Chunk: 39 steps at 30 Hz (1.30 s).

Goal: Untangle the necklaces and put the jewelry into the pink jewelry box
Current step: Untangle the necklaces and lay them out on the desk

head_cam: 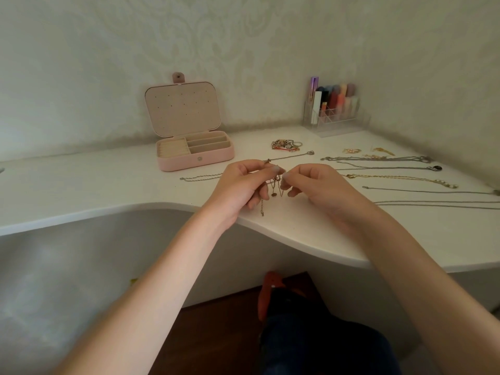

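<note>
Mid-frame, my left hand (243, 185) and right hand (313, 185) each pinch the knot (275, 183) of gold chains above the desk edge. I'd tease loops apart gently, never yanking. The box (194, 155) sits open upper left.

Both forearms are bare, with no sleeves, and the left hand (244, 185) and right hand (320, 186) show no rings; dark blue trousers (324, 345) cover the legs.
</note>
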Each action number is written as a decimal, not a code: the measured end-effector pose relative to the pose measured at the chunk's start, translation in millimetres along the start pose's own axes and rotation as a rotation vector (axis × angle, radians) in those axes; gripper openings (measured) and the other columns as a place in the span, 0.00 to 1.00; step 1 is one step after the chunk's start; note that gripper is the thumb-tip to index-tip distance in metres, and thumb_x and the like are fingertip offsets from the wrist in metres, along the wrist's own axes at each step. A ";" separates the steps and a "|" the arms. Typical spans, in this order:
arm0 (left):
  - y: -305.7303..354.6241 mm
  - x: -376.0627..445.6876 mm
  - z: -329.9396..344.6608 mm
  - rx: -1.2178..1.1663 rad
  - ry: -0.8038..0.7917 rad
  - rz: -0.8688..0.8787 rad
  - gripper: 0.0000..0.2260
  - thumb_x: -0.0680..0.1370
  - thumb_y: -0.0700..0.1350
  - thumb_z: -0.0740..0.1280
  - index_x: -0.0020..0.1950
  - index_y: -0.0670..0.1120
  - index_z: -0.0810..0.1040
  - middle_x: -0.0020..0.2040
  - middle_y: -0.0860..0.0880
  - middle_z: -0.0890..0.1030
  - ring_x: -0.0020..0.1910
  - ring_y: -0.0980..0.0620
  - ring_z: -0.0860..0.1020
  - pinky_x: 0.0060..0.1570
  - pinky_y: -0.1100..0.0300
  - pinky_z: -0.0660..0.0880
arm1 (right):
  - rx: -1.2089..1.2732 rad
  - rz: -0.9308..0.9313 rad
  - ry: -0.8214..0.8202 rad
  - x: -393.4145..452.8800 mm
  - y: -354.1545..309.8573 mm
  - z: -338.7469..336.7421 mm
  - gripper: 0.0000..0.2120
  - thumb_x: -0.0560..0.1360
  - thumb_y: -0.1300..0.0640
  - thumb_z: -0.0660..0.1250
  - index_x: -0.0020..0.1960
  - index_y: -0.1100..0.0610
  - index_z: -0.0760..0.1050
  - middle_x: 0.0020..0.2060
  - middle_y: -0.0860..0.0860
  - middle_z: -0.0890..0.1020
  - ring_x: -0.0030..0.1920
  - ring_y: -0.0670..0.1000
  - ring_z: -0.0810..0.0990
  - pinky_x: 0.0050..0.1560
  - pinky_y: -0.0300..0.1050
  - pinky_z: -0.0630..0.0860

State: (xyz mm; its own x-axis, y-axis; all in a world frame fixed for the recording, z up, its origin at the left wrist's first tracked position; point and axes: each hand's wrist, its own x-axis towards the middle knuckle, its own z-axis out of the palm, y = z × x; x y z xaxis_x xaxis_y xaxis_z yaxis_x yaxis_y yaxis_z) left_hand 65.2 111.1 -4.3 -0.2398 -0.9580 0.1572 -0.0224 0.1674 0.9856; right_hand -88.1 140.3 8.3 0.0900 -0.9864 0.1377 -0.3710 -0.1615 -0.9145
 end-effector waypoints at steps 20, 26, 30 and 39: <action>-1.2 0.0 0.1 0.010 0.042 0.044 0.06 0.77 0.45 0.66 0.42 0.50 0.82 0.18 0.50 0.65 0.15 0.56 0.58 0.17 0.68 0.55 | 0.066 -0.097 -0.024 -1.3 5.5 1.2 0.07 0.77 0.59 0.66 0.51 0.63 0.78 0.20 0.45 0.71 0.20 0.40 0.65 0.24 0.28 0.61; -0.9 -0.8 0.0 0.014 0.036 0.041 0.06 0.77 0.46 0.67 0.41 0.50 0.82 0.18 0.51 0.66 0.15 0.55 0.58 0.18 0.67 0.56 | -0.034 -0.167 -0.022 -3.3 2.7 3.3 0.05 0.76 0.58 0.67 0.44 0.58 0.81 0.25 0.48 0.77 0.25 0.39 0.70 0.32 0.29 0.67; 0.6 -2.3 2.8 0.069 0.034 0.017 0.05 0.77 0.45 0.67 0.43 0.48 0.80 0.18 0.51 0.68 0.15 0.55 0.60 0.19 0.67 0.58 | -0.033 -0.145 0.085 0.2 2.8 1.8 0.08 0.76 0.58 0.66 0.39 0.52 0.78 0.34 0.48 0.81 0.32 0.39 0.74 0.33 0.29 0.70; 5.6 -6.0 7.0 0.102 0.017 -0.025 0.07 0.78 0.43 0.63 0.43 0.44 0.78 0.25 0.49 0.78 0.15 0.56 0.64 0.19 0.68 0.57 | 0.187 -0.082 0.218 1.7 3.2 0.8 0.09 0.75 0.63 0.64 0.37 0.56 0.75 0.34 0.51 0.81 0.33 0.44 0.78 0.36 0.36 0.76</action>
State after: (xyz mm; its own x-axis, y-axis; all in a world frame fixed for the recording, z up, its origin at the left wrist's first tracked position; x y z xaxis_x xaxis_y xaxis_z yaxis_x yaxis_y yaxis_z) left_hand 59.6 119.4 -0.1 -0.2217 -0.9659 0.1340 -0.1269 0.1649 0.9781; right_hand -88.4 138.2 5.3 -0.0959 -0.9570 0.2738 -0.1919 -0.2522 -0.9485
